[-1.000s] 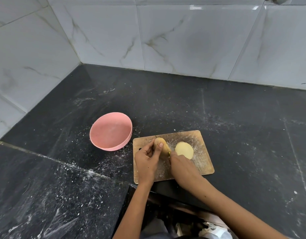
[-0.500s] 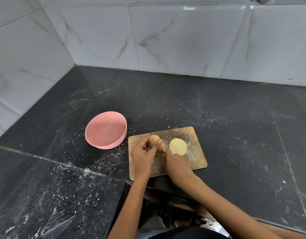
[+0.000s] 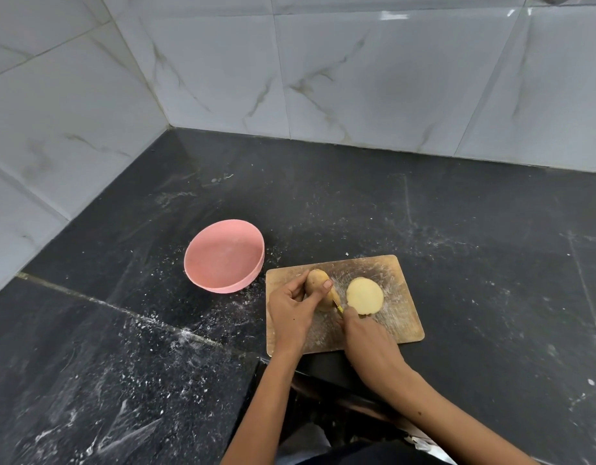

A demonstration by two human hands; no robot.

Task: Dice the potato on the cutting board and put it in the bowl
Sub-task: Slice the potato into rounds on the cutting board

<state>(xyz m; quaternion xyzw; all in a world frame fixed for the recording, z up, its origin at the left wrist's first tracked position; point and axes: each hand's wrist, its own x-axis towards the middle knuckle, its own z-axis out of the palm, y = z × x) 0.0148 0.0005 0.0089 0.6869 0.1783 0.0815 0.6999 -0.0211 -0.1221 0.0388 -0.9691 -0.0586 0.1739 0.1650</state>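
Observation:
A wooden cutting board (image 3: 395,273) lies on the black counter. On its left part my left hand (image 3: 291,308) grips a brown-skinned potato half (image 3: 316,282) between thumb and fingers. My right hand (image 3: 365,335) holds a knife (image 3: 337,302) with a yellow handle; the blade runs along the right side of that half. The other potato half (image 3: 364,296) lies cut face up just to the right, untouched. The pink bowl (image 3: 224,255) stands left of the board with nothing in it.
White marble-tiled walls close the counter at the back and left. White dust is scattered over the dark counter (image 3: 491,263). The counter's front edge runs just below the board, near my forearms.
My hands hold the same grip on the potato half and knife. The camera view has shifted slightly; the other half has not moved.

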